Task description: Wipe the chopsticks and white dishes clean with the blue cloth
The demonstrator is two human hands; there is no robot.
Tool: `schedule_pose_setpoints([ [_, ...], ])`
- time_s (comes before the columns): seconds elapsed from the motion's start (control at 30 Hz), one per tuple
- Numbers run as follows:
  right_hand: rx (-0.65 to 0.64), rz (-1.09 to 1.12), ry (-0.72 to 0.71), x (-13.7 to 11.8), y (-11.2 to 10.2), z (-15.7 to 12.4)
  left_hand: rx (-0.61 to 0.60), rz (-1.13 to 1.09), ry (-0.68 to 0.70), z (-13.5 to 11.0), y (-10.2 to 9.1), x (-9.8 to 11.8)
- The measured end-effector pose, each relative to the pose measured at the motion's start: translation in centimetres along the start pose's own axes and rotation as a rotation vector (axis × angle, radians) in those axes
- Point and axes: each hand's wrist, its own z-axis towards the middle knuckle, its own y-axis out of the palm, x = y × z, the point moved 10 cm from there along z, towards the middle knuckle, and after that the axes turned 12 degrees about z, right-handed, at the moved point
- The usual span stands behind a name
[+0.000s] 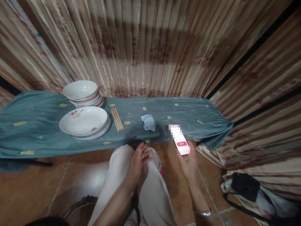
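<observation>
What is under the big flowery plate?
More plates are stacked under the flowery plate, only their rims showing. The stack stands on a teal cloth. The cloth covers whatever holds it up, so that cannot be seen.

Glossy glazed plates, matt teal cloth, pale wooden chopsticks, polished brown floor.

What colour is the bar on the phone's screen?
Red, on a bright white screen. The head view shows the phone in the right hand.
</observation>
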Motion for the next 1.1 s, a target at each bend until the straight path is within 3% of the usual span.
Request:
schedule_pose_setpoints([
  [0.23,0.086,-0.171,-0.103,3.8,-3.2,10.6,0.019,-0.023,-0.048,-0.1,-0.2,0.0],
  [0.4,0.121,-0.302,-0.091,7.4,-4.8,18.4,0.043,-0.025,-0.068,-0.1,-0.2,0.0],
  [0.53,0.128,-0.386,-0.027,9.2,-5.7,22.9,0.06,-0.022,-0.096,0.1,-0.1,-0.3],
  [0.83,-0.013,-0.583,0.132,11.5,-6.1,27.1,0.062,0.009,-0.16,0.3,0.0,-0.8],
  [1.1,-0.043,-0.574,0.263,13.3,-6.4,29.2,0.05,0.044,-0.166,0.3,0.0,-1.0],
])
